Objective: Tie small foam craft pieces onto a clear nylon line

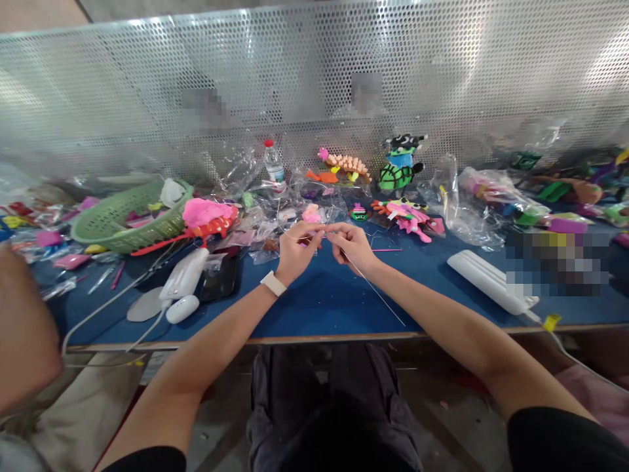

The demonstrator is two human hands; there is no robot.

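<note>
My left hand [296,250] and my right hand [352,244] meet over the blue table [319,301], fingertips pinched close together. A thin pale thread [374,290] runs from the pinch down toward the table's front edge. Both hands pinch this thread; a small pink piece sits by the left fingertips. A white band is on my left wrist. Just beyond the hands lie clear plastic bags with small colourful parts [275,223].
A green basket [128,219] and a pink-and-red plush [209,218] sit at the left. A white device with cable [183,282] lies front left, a white bar [491,280] at the right. Colourful toy figures [400,170] and a bottle [273,164] stand by the perforated metal wall. Another person's arm [24,328] is at the far left.
</note>
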